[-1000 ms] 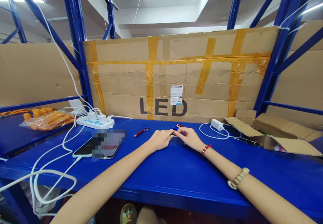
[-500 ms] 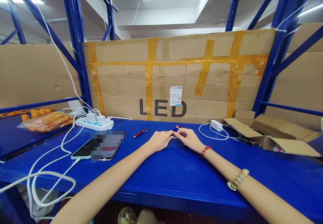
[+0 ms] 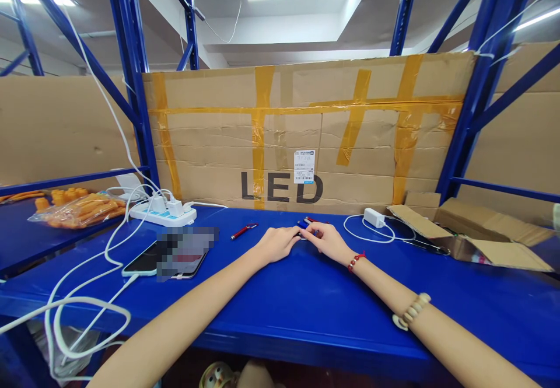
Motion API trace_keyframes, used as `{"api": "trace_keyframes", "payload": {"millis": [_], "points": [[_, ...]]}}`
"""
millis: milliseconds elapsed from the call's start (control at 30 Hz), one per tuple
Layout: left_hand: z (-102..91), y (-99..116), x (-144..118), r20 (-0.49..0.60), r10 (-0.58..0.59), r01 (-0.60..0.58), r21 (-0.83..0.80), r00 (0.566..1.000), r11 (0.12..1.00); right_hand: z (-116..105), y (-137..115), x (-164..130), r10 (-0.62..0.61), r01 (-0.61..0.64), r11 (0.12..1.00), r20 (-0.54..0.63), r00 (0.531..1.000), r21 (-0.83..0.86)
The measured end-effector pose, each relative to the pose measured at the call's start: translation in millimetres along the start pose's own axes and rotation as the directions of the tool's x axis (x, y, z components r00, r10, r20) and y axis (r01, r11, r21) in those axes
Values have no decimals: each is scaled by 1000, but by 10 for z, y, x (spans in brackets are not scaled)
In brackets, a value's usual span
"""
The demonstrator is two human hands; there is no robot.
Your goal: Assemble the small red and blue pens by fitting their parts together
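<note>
Both hands meet over the middle of the blue tabletop (image 3: 280, 300). My left hand (image 3: 276, 243) is palm down, its fingers closed together and pointing right. From the other side my right hand (image 3: 329, 240) pinches with thumb and forefinger where the left fingertips end. A thin pale edge shows below the fingertips, but what they hold is too hidden to name. Just behind the fingers lie a blue item (image 3: 301, 223) and a red item (image 3: 311, 220), both partly covered by my right hand. A red pen (image 3: 244, 231) rests left of my left hand.
On the left are two phones (image 3: 139, 259), a white power strip (image 3: 163, 215), looping white cables (image 3: 65, 300) and a bag of orange pieces (image 3: 85, 207). Right, a white charger (image 3: 374, 217) lies by an open carton (image 3: 503, 254). Taped cardboard (image 3: 210, 154) stands behind.
Both hands stay in the same place with almost no visible motion. The view has shifted very slightly, and the shoe below the table edge appears a little lower.
</note>
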State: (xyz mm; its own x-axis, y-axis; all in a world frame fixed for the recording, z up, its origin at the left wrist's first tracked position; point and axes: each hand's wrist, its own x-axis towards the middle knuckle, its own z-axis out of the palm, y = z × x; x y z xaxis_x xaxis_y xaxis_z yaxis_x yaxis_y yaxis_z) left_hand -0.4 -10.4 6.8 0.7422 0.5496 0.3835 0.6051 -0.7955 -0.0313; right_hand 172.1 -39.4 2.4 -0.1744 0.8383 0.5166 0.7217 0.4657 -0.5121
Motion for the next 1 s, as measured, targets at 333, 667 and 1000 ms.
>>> {"api": "trace_keyframes", "payload": {"millis": [333,667,1000], "points": [[18,-4,15,-19,14,-14,15,1000,1000,-4,2,1,4,-4,1000,12,1000,-3],[39,-20,19,-29,27,-26,16,999,1000,-13,-23,-1,5,-5,1000,11,1000,-29],[50,-33,15,-44,33,-32,31,998,999,-16,-24,-3,-5,5,1000,13,1000,-27]]}}
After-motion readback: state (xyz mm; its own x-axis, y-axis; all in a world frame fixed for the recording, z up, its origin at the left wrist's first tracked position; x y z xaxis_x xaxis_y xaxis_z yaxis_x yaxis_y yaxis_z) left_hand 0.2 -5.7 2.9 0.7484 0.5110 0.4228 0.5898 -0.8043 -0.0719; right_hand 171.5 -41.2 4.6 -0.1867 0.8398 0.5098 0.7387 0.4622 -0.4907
